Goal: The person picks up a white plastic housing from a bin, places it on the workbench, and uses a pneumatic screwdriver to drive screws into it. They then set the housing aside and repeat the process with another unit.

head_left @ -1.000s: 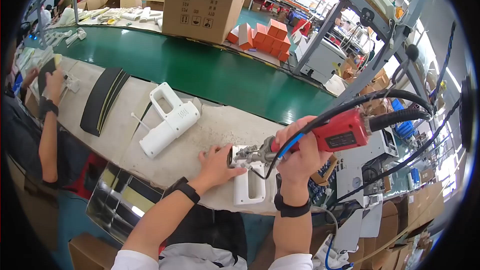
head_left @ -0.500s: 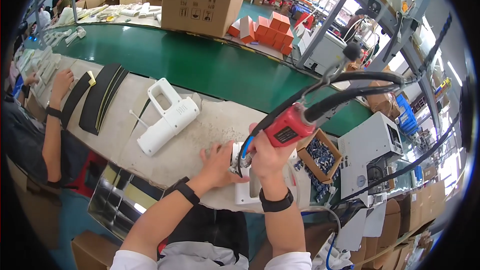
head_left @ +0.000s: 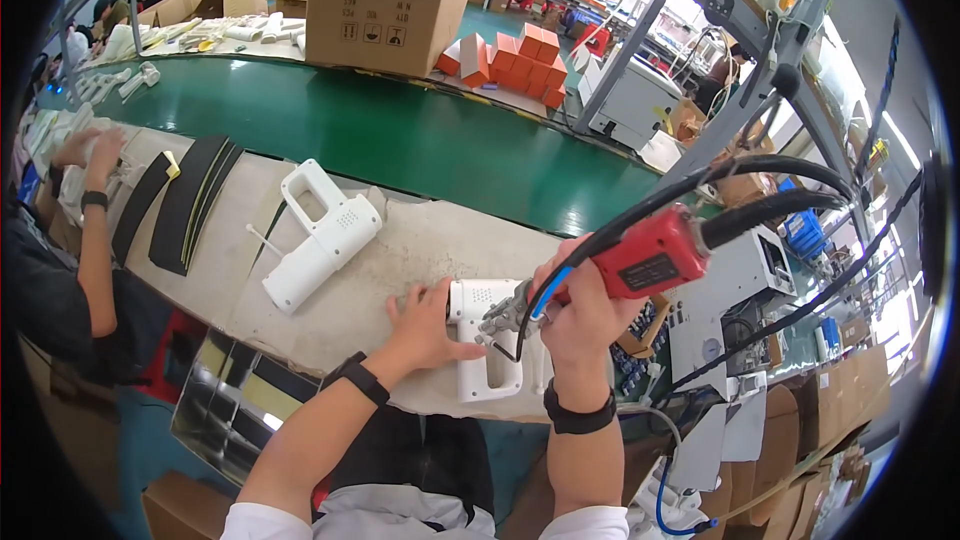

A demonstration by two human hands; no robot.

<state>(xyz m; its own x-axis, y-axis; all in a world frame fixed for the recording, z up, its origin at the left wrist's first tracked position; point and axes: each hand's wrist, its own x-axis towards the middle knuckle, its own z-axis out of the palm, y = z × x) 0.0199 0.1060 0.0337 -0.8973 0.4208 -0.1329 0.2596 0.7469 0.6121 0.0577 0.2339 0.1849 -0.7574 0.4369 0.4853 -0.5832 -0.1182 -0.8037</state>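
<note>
My left hand [head_left: 418, 328] steadies a white plastic handheld housing [head_left: 473, 376] on the bench, its fingers at the body's left end and its thumb over the body near the looped handle. My right hand [head_left: 582, 328] is closed round a red powered screwdriver [head_left: 652, 254] with thick black cables. The driver's metal front end is tilted over the housing; whether its tip touches cannot be made out. Left of my hands, a similar white housing [head_left: 325, 240] lies with its looped handle pointing away and a thin white stem at its side.
Black curved foam strips [head_left: 192, 205] lie to the left, beside a co-worker's arm [head_left: 96, 250]. Beyond the bench runs a green conveyor surface [head_left: 400, 125]. A carton of small parts [head_left: 650, 325] and a white machine [head_left: 705, 325] stand at right. Cables hang overhead.
My right hand has drawn the red screwdriver to the right and tilted it, uncovering more of the housing. The view has shifted slightly. My left hand remains on the housing.
</note>
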